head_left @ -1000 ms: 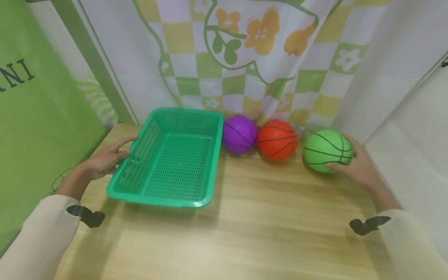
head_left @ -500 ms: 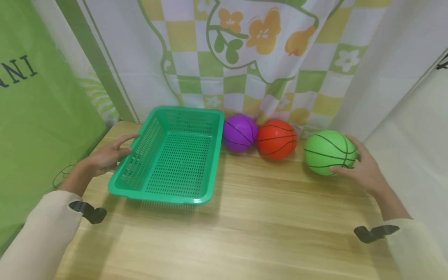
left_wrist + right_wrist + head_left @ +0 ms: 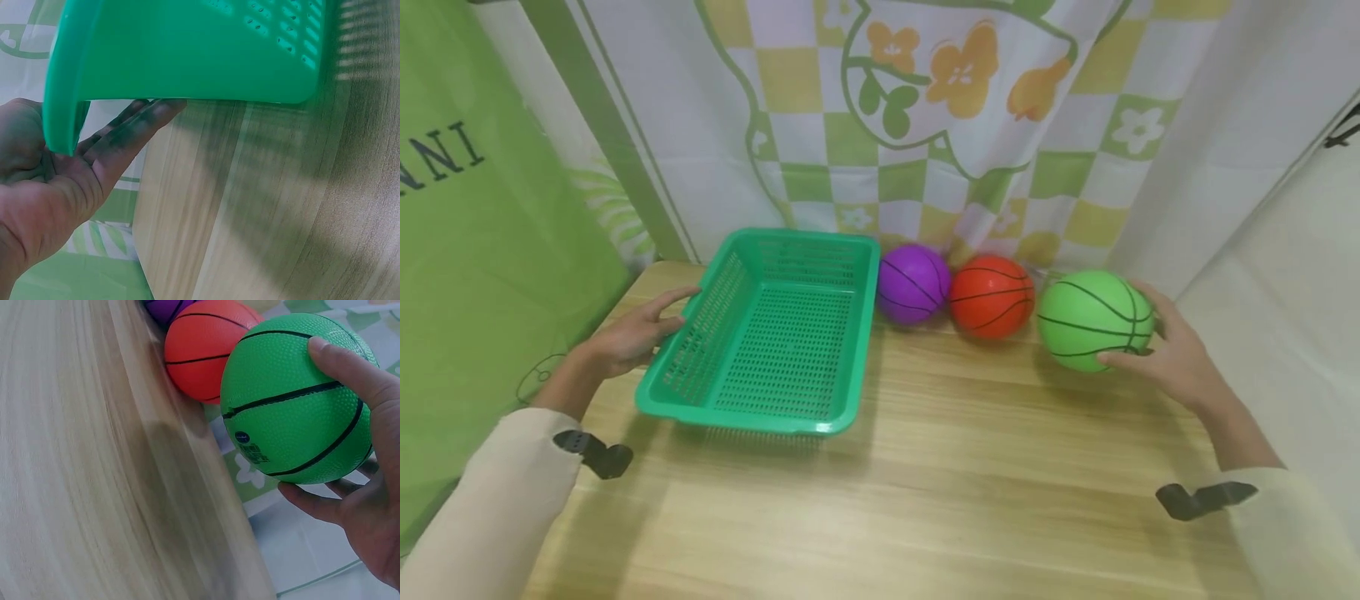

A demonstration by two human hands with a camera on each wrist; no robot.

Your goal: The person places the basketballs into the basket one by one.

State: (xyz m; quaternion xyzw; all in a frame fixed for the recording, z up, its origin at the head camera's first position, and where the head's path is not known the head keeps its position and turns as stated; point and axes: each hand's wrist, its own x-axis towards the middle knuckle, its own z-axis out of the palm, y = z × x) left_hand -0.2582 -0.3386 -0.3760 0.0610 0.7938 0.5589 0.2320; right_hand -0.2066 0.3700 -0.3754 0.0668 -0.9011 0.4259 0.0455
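My right hand (image 3: 1180,358) grips a green toy basketball (image 3: 1093,321) from its right side. The right wrist view shows the thumb on one side of the ball (image 3: 294,406) and the fingers spread beneath it, near the table's edge. To its left sit a red ball (image 3: 991,297) and a purple ball (image 3: 913,285), side by side. A green plastic basket (image 3: 865,333) with slotted walls stands on the left, nothing inside it. At its left side, my left hand (image 3: 632,337) touches the basket; in the left wrist view, fairly straight fingers lie along the outer wall (image 3: 187,56), below the rim.
Everything stands on a light wood-grain table (image 3: 925,492). A patterned curtain (image 3: 925,179) hangs right behind the balls and basket. Green cloth (image 3: 497,275) borders the left, and a pale sheet (image 3: 1292,325) borders the right.
The green ball, held in my right hand, shifts slightly right, then back left and up towards the red ball. My left hand stays against the basket, which hardly moves.
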